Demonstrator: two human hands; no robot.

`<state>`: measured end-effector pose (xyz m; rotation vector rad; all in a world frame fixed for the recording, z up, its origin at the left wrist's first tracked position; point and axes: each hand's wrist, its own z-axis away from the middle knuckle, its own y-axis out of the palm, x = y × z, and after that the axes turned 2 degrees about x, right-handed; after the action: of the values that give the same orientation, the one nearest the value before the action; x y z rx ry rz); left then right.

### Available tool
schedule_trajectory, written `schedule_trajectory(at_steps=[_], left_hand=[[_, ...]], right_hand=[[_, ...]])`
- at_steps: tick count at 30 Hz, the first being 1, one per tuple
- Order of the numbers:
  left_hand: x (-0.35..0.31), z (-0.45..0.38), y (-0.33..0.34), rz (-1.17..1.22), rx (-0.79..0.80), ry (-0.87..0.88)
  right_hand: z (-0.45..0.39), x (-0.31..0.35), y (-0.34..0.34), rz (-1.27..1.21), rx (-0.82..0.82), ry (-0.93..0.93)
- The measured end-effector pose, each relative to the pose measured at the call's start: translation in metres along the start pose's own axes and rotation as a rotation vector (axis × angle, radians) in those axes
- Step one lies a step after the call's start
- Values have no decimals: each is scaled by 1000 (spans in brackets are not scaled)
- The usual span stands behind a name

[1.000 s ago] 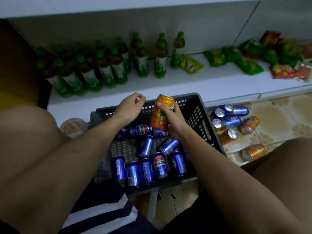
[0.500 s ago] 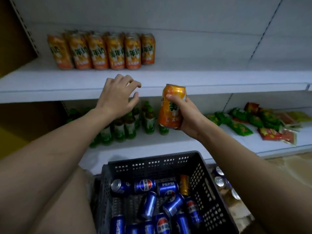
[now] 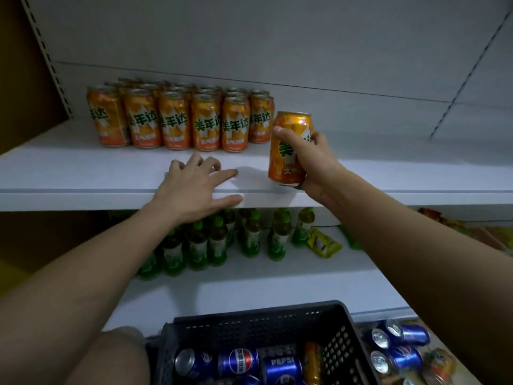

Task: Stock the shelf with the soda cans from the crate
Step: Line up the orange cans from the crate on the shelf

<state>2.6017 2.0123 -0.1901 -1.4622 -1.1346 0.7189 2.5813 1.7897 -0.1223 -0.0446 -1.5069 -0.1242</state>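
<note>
An orange can (image 3: 288,151) is being grasped by the right hand (image 3: 311,159), with the thumb across its front and the fingers wrapped behind it. The can is being held upright just above the front edge of the shelf (image 3: 83,173), slightly tilted, just to the right of the block of orange cans (image 3: 177,118) that is being kept in rows at the back of the shelf. The left hand (image 3: 194,184) is being rested flat on the shelf's front edge with its fingers spread and released, nothing being held in it; it is being kept in front of the standing cans and left of the held one. Below the shelf, green bottles (image 3: 222,240) are being stored on a lower board. Lower still, a dark crate (image 3: 249,326) is being used for blue cans (image 3: 238,362), and more blue cans are lying just to the right of the crate.
</note>
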Motion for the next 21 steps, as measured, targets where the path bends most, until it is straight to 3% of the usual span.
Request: schedule_trajectory(at_steps=[5,21], left_hand=[[3,-4,4,66,18,25],[1,-1,10,107,-38,13]], right_hand=[[-54,-10,18,1,-80,-43],[-142,-36,52,0,-105,-243]])
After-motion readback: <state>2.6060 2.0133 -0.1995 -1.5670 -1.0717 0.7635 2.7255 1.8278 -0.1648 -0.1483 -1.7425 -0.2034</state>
